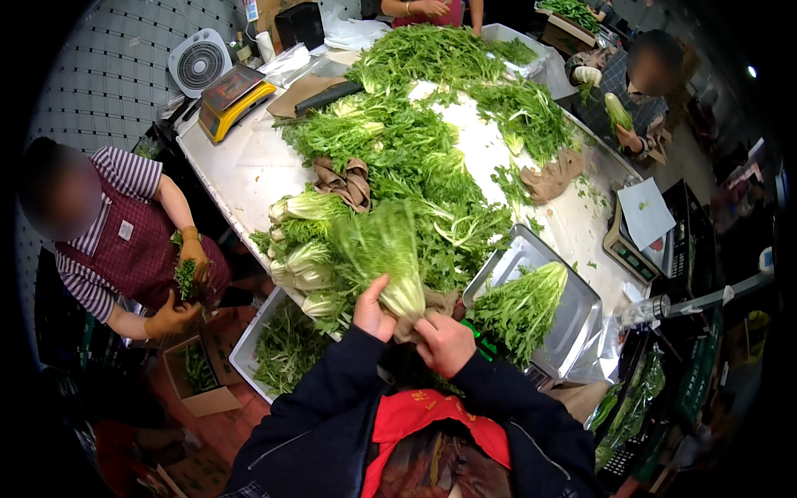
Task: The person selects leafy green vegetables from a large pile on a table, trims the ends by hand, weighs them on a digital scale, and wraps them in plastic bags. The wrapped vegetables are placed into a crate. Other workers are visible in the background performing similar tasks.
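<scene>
A head of curly endive (398, 270), leafy end up and slightly blurred, is held upright before my chest. Its pale stems are gripped from the side by my left hand (374, 315), thumb pointing upward. My right hand (447, 342) is closed at the root end, pinching a brown cloth (405, 332) that lies against it; part of the cloth is hidden by my fingers. Left of the held head, several endive heads (307, 270) are stacked with stems toward me. To the right, another endive head (525, 307) rests across a metal tray (581, 332).
Loose greens cover much of the white table (249, 170). Brown cloths (342, 183) lie among them. A yellow scale (237, 104) stands far left, another scale (631, 249) at right. Below the left edge is a white bin (243, 353). Co-workers stand left, far and right.
</scene>
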`<state>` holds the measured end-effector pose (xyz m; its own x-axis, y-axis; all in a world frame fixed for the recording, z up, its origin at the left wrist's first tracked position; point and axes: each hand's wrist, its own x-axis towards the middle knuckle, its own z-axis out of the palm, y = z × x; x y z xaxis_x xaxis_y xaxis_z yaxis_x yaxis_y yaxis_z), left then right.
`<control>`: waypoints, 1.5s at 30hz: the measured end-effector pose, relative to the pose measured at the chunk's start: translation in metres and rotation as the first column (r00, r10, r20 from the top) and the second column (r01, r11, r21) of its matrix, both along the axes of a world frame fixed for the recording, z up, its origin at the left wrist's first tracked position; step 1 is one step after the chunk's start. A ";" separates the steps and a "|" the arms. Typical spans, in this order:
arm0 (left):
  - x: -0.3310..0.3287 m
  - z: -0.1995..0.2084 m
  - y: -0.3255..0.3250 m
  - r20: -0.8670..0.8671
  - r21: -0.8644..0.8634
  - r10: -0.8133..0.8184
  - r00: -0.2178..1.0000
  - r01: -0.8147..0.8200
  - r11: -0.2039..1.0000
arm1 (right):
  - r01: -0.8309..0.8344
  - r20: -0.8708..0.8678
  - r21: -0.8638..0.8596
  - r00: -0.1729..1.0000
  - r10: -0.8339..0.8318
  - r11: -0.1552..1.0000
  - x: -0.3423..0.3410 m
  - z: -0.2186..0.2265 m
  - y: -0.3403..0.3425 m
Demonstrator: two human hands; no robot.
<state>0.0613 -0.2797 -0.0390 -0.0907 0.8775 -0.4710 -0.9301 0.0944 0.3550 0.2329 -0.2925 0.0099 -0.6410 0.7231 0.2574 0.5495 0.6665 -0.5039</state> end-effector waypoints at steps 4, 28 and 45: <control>-0.019 -0.003 -0.002 0.106 0.042 0.005 0.994 -0.010 0.999 | 0.126 0.146 -0.271 0.985 -0.089 0.954 0.023 -0.004 -0.003; -0.015 0.000 -0.013 0.099 0.170 -0.229 0.968 0.210 0.963 | -0.024 0.010 -0.181 1.000 0.027 0.983 0.022 -0.012 -0.021; -0.004 -0.023 -0.025 0.107 0.103 -0.163 0.981 0.152 0.983 | 0.048 -0.143 -0.090 0.988 -0.061 0.995 -0.003 -0.007 0.005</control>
